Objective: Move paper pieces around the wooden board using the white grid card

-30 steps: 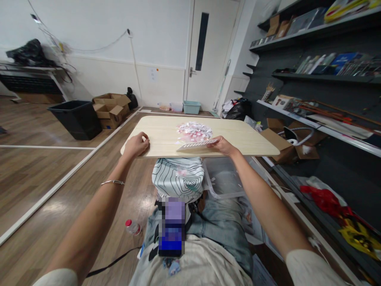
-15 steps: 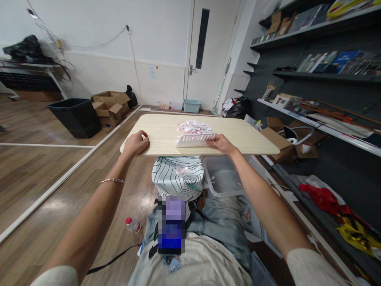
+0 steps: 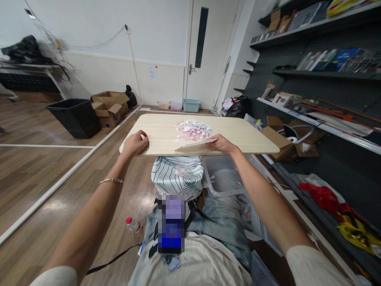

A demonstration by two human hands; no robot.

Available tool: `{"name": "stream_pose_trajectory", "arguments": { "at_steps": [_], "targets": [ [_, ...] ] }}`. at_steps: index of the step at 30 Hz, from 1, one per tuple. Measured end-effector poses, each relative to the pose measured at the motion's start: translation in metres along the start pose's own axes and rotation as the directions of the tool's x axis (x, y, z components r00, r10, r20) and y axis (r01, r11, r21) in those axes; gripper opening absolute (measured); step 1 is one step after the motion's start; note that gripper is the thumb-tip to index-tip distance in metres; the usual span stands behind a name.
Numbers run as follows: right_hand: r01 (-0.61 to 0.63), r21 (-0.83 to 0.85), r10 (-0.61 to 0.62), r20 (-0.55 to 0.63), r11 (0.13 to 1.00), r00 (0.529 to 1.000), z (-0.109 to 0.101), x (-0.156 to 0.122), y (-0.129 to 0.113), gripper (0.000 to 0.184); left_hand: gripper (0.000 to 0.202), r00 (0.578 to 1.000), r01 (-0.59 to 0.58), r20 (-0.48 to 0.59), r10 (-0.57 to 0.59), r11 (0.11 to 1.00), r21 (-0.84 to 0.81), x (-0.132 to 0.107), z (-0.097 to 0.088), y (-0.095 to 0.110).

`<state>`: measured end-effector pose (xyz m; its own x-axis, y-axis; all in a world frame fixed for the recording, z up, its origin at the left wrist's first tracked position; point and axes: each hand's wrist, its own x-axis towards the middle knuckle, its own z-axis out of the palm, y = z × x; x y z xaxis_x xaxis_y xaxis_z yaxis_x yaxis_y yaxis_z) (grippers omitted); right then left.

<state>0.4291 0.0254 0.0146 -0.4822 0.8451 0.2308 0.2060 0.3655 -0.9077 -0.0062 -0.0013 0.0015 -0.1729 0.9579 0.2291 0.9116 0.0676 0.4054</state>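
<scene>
While a tapered black plastic bin [image 3: 74, 121] stands off to the left, the left hand [image 3: 137, 143] rests at the near left of the pale wood-grain tabletop [image 3: 238, 135], fingers curled, whether around anything I cannot tell; a heap of small white and pinkish pieces [image 3: 194, 129] lies mid-table; just nearer, a thin white card with a striped edge [image 3: 192, 146] tilts, its right end pinched by the right hand [image 3: 222, 143].
</scene>
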Motion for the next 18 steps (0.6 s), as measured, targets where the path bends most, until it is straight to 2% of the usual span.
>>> {"name": "stream_pose_trajectory", "arguments": {
  "at_steps": [5,11,18],
  "targets": [
    [0.019,0.061,-0.017,-0.044,0.998,0.999,-0.001,0.001,0.006,0.054,0.033,1.0,0.001,-0.002,-0.001,1.0,0.002,0.0,0.0,0.0],
    [-0.033,0.206,0.055,-0.102,0.978,0.993,-0.001,-0.003,0.008,0.059,0.032,1.0,0.0,-0.001,0.0,1.0,-0.01,-0.001,-0.001,0.001],
    [-0.028,0.256,0.077,-0.184,0.966,0.98,0.0,-0.002,0.012,0.063,0.035,1.0,0.0,0.008,0.0,1.0,-0.018,-0.001,-0.003,0.002]
  ]
}}
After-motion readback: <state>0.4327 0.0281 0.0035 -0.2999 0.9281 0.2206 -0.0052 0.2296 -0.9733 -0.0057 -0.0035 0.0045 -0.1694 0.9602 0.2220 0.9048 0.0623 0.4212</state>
